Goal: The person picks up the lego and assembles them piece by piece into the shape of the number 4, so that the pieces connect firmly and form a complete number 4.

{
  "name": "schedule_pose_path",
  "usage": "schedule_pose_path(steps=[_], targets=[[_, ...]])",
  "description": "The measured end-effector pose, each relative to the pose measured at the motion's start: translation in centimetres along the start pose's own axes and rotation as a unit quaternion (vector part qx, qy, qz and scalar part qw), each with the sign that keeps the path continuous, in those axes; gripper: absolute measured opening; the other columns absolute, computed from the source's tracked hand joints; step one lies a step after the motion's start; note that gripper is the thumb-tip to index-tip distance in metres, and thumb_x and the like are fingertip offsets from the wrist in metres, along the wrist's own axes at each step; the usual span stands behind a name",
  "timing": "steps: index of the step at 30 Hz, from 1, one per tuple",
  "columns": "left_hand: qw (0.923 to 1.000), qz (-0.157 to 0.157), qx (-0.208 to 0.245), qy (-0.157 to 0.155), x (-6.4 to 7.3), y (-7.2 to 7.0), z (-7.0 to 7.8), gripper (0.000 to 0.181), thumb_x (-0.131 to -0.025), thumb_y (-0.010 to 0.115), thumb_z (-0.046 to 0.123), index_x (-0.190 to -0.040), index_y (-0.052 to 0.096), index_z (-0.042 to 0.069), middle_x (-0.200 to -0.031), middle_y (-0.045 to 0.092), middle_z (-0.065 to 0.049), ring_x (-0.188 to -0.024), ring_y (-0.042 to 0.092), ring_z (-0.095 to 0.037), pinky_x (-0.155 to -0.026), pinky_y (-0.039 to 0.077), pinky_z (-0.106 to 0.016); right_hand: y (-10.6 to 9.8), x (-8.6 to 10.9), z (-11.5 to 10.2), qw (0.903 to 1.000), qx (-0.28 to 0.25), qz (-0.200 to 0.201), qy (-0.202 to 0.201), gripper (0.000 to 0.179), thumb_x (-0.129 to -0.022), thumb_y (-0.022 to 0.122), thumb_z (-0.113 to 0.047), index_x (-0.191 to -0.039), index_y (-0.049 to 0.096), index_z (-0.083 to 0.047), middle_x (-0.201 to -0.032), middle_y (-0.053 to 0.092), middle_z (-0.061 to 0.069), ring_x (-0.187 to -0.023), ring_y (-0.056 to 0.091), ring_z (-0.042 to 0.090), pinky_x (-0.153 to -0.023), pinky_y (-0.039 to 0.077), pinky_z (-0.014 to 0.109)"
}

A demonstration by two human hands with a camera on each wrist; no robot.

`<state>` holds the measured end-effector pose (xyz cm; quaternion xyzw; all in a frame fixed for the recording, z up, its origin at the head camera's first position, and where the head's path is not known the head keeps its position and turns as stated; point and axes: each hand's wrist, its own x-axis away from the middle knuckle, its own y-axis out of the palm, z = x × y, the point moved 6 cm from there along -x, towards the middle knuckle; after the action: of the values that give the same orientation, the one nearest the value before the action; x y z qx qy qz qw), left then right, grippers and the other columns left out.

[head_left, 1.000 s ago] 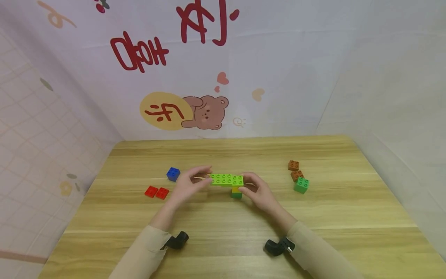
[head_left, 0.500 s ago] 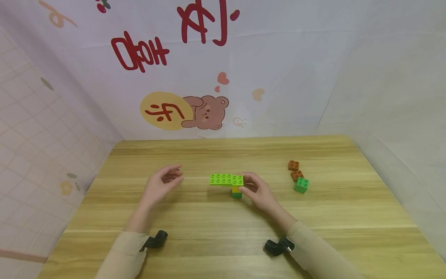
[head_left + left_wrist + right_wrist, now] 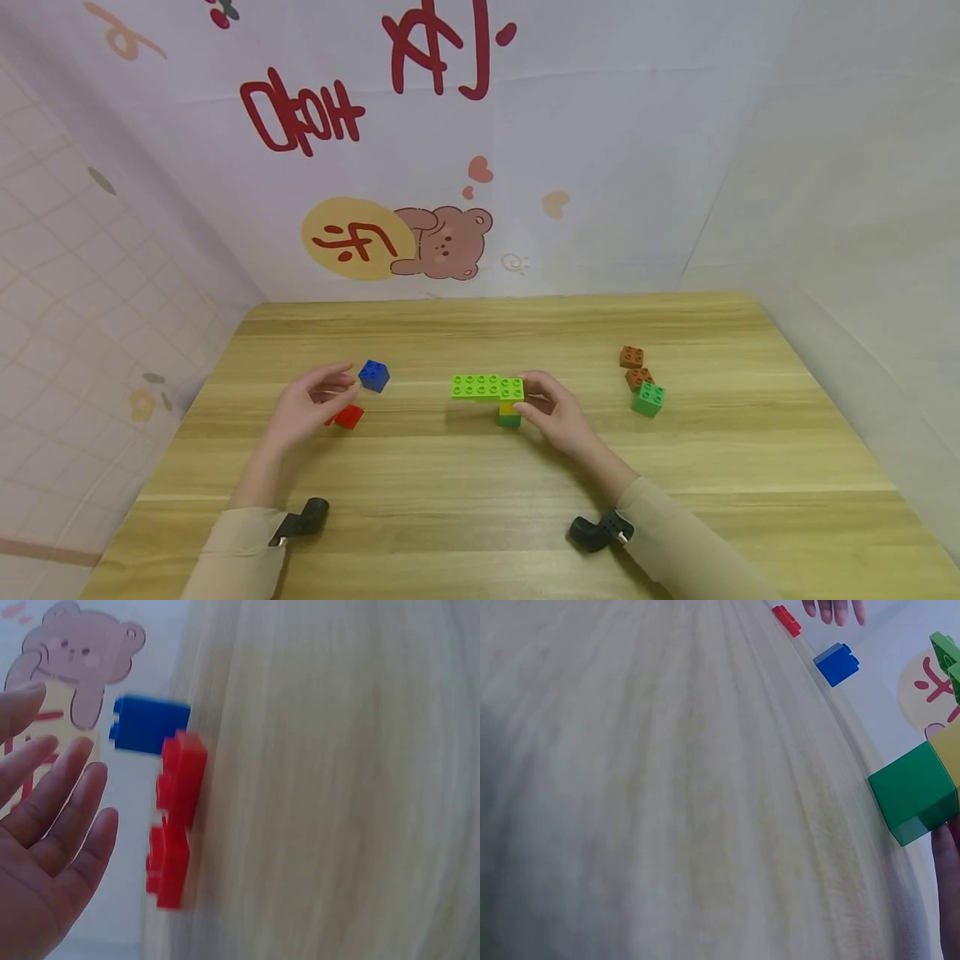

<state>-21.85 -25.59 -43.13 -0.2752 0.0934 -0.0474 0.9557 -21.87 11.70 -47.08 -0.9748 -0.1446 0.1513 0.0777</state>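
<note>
My right hand grips the right side of a small stack of building bricks. On top of the stack are lime-green bricks that jut out to the left, over a yellow brick and a green brick at the bottom. With relaxed fingers and nothing in it, my left hand hovers over two flat red bricks, partly hiding them in the head view. Both red bricks show in the left wrist view, one nearer and one beside the blue brick.
Two brown bricks and a loose green brick lie on the right of the wooden table. A printed cloth hangs behind the table's back edge. Black wrist mounts stick out from both sleeves.
My left hand has let go of the lime-green bricks and moved left, past the blue brick, to above the red ones. The right hand and the stack have stayed put.
</note>
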Motion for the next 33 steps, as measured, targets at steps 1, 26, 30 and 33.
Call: schedule_pose_path(steps=[1,26,30,33], targets=[[1.0000,-0.002,-0.005,-0.003,0.0,-0.2,-0.2,0.047,-0.091,0.072,0.009,-0.134,0.057,-0.003,-0.115,0.067,-0.021,-0.102,0.064,-0.031,-0.084,0.051,-0.021,0.0,0.0,0.0,1.0000,0.002,0.000,0.000,0.037,-0.090,0.068,0.006,-0.125,0.058,0.003,-0.121,0.060,0.019,-0.110,0.059,0.031,-0.095,0.051,0.036],[0.9955,-0.092,-0.019,-0.015,1.1,-2.3,-4.0,0.059,-0.083,0.080,0.008,-0.135,0.056,-0.006,-0.130,0.060,-0.024,-0.117,0.056,-0.039,-0.091,0.046,-0.020,0.1,0.3,-2.0,0.9999,0.007,-0.002,0.010,0.035,-0.090,0.067,0.007,-0.124,0.057,0.008,-0.119,0.060,0.021,-0.109,0.060,0.027,-0.096,0.050,0.043],[0.9947,-0.100,-0.022,-0.011,1.1,-2.2,-4.2,0.060,-0.081,0.082,0.008,-0.134,0.057,-0.007,-0.133,0.058,-0.023,-0.122,0.053,-0.034,-0.093,0.042,-0.015,0.1,0.4,-3.1,0.9999,0.008,-0.003,0.006,0.034,-0.090,0.068,0.006,-0.123,0.058,0.007,-0.117,0.061,0.021,-0.107,0.060,0.024,-0.096,0.050,0.042],[0.9947,-0.096,-0.035,-0.003,1.1,-2.2,-4.2,0.059,-0.079,0.083,0.007,-0.131,0.059,-0.007,-0.133,0.058,-0.023,-0.122,0.052,-0.029,-0.093,0.038,-0.012,0.1,0.4,-3.1,1.0000,0.008,-0.001,0.005,0.035,-0.090,0.068,0.006,-0.123,0.058,0.007,-0.116,0.061,0.021,-0.106,0.060,0.024,-0.095,0.050,0.041]])
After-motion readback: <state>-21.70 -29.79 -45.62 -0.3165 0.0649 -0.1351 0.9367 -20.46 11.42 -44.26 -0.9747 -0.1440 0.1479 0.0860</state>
